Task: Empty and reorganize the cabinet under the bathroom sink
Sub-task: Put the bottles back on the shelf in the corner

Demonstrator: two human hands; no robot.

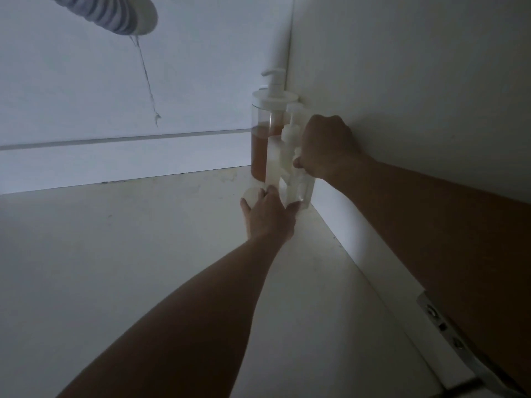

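Drain hose: a ribbed grey pipe hangs in at 11 o'clock, with a thin strand dangling from it down the cabinet's back wall.
Cabinet floor: pale, scuffed and bare across the left and centre; everything left to move is crowded into the far right corner, at about 1 o'clock.
Round lid: a small white disc, low on the floor, at 7 o'clock from the bottles; what it belongs to cannot be told.
Left hand: palm down, fingers spread wide, resting on the round lid with fingertips reaching the foot of the clear container; open, gripping nothing.
Amber pump bottle: tall and clear, roughly half full of orange liquid, at the back of the cluster. Probably the heaviest piece; smooth walls may be slippery, so take it round the body, not by the pump head.
White pump bottle: frosted and slimmer, directly in front, touching the amber one. Likely light rigid plastic; grip it mid-body.
Clear container: square, see-through, tight against the right wall.
Right hand: curled closed near the top of the cluster, thumb and fingers pinched on a small white part; whether it is a pump head cannot be told.
Hinge plate: metal, at 4 o'clock on the side wall.
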